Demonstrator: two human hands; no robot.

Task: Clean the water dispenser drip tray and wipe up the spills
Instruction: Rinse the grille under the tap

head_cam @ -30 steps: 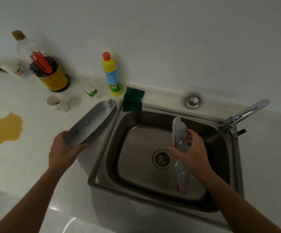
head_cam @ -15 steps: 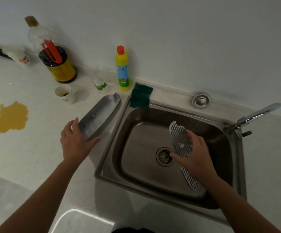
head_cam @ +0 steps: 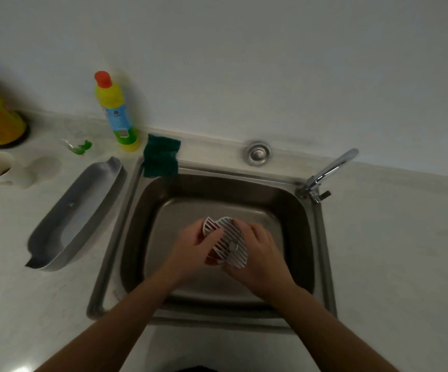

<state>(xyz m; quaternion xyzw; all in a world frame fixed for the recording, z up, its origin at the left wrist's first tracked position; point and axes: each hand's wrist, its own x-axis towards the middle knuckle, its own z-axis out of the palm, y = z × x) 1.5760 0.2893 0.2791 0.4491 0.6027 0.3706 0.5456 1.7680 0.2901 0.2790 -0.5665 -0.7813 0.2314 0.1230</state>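
Tabletop: pale surface carrying all items.
Sink: steel basin set into the tabletop.
Drip tray: grey, lying on the tabletop just left of the sink, nobody touching it.
Detergent bottle: upright by the wall.
Sponge: green, on the sink's back-left corner.
Grille: white, slatted, held over the basin.
Left hand: clamped on the grille.
Right hand: clamped on the grille.
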